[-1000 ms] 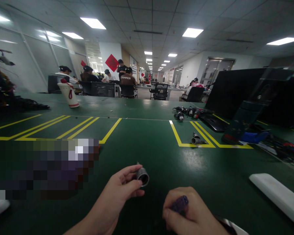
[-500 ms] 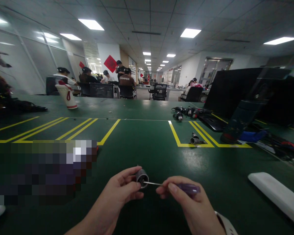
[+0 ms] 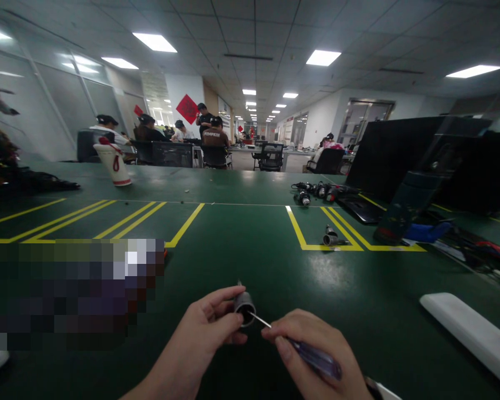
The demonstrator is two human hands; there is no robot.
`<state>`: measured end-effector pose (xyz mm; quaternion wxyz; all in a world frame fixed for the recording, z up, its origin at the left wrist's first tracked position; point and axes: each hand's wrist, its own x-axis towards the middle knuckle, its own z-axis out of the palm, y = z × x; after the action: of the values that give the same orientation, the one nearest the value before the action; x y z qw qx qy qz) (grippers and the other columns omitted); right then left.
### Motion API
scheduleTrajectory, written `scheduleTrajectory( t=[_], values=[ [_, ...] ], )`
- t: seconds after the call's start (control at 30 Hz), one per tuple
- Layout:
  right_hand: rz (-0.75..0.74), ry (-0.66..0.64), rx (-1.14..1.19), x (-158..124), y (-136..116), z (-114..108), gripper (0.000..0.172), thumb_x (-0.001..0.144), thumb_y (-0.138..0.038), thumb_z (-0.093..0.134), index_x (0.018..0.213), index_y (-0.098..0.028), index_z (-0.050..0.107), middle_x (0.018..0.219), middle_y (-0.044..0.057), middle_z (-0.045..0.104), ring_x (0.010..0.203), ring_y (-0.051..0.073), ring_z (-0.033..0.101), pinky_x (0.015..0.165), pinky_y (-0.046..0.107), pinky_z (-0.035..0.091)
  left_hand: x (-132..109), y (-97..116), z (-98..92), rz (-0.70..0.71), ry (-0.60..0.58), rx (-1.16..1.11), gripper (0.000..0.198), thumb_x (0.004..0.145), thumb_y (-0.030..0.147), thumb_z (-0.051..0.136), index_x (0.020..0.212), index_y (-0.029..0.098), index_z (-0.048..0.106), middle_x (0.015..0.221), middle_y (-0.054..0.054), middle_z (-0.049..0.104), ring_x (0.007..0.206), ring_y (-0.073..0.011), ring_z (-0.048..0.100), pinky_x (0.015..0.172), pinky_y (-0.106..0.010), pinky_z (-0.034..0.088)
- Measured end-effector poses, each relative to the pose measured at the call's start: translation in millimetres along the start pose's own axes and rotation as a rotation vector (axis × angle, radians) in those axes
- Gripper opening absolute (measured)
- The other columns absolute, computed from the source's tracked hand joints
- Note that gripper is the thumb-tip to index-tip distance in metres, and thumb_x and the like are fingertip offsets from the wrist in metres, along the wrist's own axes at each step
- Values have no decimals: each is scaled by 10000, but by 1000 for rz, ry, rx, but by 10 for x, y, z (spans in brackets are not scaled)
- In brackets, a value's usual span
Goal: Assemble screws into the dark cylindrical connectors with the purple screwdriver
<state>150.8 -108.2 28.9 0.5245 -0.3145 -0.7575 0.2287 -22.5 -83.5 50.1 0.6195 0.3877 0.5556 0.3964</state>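
Left hand (image 3: 204, 328): from far off I see its fingers pinching the metal cup, thumb near the rim; a loose pinch could let it spin.
Metal cup (image 3: 245, 301): held in those fingers over the smooth green bench (image 3: 208, 266); gray, hard and round, with a dark open mouth and a thin spike behind. Its curved side could slide out and drop.
Screwdriver (image 3: 316, 358): thin, straight, shiny rod; smooth purple handle. The tip reaches into the mouth, but I can't tell what it touches. A slanted push could make it slip and poke the left thumb.
Right hand (image 3: 312, 330): fingers wrapped around the screwdriver; a sudden twist could jerk the cup.
Metal parts (image 3: 330, 238): dull, tube-shaped, inside yellow tape (image 3: 295, 228).
White bar (image 3: 469, 336): long, smooth, round-edged.
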Motion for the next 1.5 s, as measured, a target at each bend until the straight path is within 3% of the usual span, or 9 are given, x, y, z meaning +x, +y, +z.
scheduleTrajectory(
  t=[0.23, 0.37, 0.53, 0.7, 0.97, 1.17, 1.5],
  values=[
    [-103, -60, -150, 14, -12, 1, 217, 756, -30, 507, 882, -136, 648, 700, 79, 711, 607, 161, 653, 583, 254, 541, -22, 7, 19, 12, 40, -20, 430, 643, 191, 682, 1064, 128, 622, 852, -78, 718, 827, -232, 651, 639, -298, 519],
    [-251, -67, -278, -10, 37, 44, 217, 764, -21, 493, 893, -147, 614, 720, 77, 716, 617, 164, 657, 586, 259, 551, -6, -13, 5, 4, 26, -43, 480, 601, 234, 725, 1060, 151, 613, 811, -75, 721, 819, -250, 659, 641, -320, 526],
    [-468, -40, -443, -38, 62, 94, 177, 812, -8, 476, 883, -81, 621, 698, 99, 715, 571, 167, 642, 517, 257, 549, 31, -61, -34, 55, -51, -30, 254, 656, 260, 697, 875, 193, 587, 762, -34, 715, 751, -199, 655, 657, -309, 527],
    [-488, -37, -482, -33, 45, 111, 155, 828, -22, 492, 827, -62, 641, 690, 101, 713, 564, 171, 639, 506, 261, 549, 64, -76, -30, 84, -46, -3, 225, 652, 245, 678, 852, 192, 590, 724, -21, 706, 691, -180, 642, 619, -294, 523],
    [-452, -34, -461, -25, 48, 93, 177, 829, -21, 470, 843, -76, 637, 702, 103, 716, 580, 163, 642, 515, 256, 550, 72, -86, -20, 79, -23, -10, 387, 576, 210, 707, 948, 170, 608, 785, -50, 720, 723, -206, 658, 607, -292, 518],
    [-482, -12, -430, -6, 34, 91, 157, 794, -1, 506, 851, -75, 632, 701, 98, 721, 575, 164, 644, 512, 252, 552, 49, -88, -7, 96, -27, -4, 252, 639, 214, 642, 884, 181, 598, 713, -26, 704, 690, -195, 651, 622, -309, 520],
    [-464, -43, -424, -7, 9, 86, 176, 839, -28, 462, 898, -102, 609, 714, 86, 724, 575, 156, 643, 511, 245, 543, -13, -47, 70, 100, 32, 28, 294, 626, 220, 635, 914, 157, 637, 716, -24, 693, 657, -191, 649, 589, -290, 520]
  ],
)
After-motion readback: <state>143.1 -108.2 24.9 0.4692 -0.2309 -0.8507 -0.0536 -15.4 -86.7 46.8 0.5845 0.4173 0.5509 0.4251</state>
